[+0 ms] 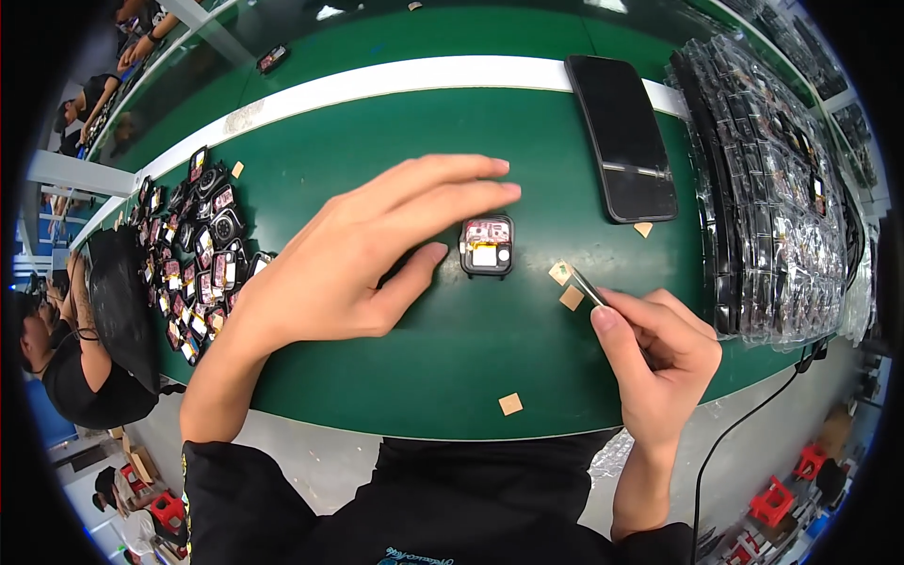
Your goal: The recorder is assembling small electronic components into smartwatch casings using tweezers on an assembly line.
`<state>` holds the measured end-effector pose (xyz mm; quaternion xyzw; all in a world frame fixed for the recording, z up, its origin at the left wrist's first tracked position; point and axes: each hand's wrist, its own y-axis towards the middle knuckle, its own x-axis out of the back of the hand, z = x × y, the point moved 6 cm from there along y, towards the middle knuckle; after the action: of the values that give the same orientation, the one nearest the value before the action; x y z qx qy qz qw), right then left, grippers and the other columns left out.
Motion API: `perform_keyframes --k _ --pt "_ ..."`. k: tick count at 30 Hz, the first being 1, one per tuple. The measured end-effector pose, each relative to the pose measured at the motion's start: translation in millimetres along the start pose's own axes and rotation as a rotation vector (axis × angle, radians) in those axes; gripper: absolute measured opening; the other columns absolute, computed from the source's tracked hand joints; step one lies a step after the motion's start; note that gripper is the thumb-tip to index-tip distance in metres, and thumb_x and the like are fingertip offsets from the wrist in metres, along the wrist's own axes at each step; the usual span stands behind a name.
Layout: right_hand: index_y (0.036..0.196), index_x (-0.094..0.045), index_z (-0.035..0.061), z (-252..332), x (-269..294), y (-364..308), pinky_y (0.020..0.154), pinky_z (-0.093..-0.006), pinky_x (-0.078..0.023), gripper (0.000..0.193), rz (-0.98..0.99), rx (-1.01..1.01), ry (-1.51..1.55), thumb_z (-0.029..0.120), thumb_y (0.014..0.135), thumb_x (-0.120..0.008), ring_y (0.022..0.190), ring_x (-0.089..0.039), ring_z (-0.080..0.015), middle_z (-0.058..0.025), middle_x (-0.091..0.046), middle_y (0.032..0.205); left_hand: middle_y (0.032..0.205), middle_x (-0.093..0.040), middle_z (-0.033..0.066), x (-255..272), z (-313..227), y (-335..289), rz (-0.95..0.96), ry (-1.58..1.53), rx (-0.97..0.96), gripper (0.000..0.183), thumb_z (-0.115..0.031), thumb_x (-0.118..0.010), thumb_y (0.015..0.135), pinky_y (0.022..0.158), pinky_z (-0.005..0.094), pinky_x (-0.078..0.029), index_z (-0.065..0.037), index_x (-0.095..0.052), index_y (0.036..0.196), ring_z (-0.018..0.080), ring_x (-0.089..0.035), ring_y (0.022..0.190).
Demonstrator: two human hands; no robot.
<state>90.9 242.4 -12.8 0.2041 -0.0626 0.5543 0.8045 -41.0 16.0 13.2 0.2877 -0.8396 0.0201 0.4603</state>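
An opened smartwatch case [486,247] lies on the green mat, its inner parts facing up: a red-brown board and a white piece with a yellow strip. My left hand [363,247] hovers beside it with fingers apart and nothing between them; thumb and forefinger flank its left side. In my right hand [656,353] is a pair of metal tweezers [590,287], pinched between thumb and fingers. Their tips meet a small beige square [560,273] with a greenish mark. Just below that lies a second beige square [571,298].
A pile of similar watch cases [202,240] covers the mat's left side. A black phone [621,141] lies at the back right, near stacked clear plastic trays [767,198]. Another beige square [510,404] lies near the front edge. Other people sit at the far left.
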Motion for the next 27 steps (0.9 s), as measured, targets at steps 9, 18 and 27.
perform_keyframes --k 9,18,27 --pt "0.108 -0.086 -0.0037 1.2 1.5 -2.2 0.052 -0.0226 -0.029 0.024 0.004 0.014 0.006 -0.009 0.085 -0.086 0.057 -0.046 -0.0017 -0.0006 -0.065 0.072 0.122 -0.067 0.0090 -4.7 2.6 -1.5 -0.066 0.180 0.041 0.061 -0.020 -0.099 0.072 0.092 0.0413 -0.054 -0.005 -0.076 0.127 0.0299 -0.064 0.108" --pt "0.102 -0.085 -0.0040 5.5 -3.4 11.2 0.049 -0.0246 -0.031 0.022 0.116 0.037 0.073 -0.010 0.081 -0.083 0.052 -0.048 -0.0038 -0.0025 -0.064 0.068 0.102 -0.077 0.0081 -19.3 -14.9 0.4 0.079 -0.094 -0.006 0.058 -0.025 -0.099 0.074 0.082 0.0339 -0.049 -0.003 -0.081 0.125 0.0239 -0.066 0.086" --pt "0.098 -0.087 -0.0029 13.8 -18.7 8.8 0.047 -0.0237 -0.031 0.025 0.215 0.200 -0.184 -0.010 0.075 -0.081 0.050 -0.049 -0.0049 -0.0039 -0.067 0.069 0.097 -0.078 0.0105 -24.0 -9.2 4.7 0.087 -0.098 -0.022 0.063 -0.035 -0.100 0.069 0.082 0.0361 -0.042 0.001 -0.083 0.118 0.0235 -0.067 0.082"
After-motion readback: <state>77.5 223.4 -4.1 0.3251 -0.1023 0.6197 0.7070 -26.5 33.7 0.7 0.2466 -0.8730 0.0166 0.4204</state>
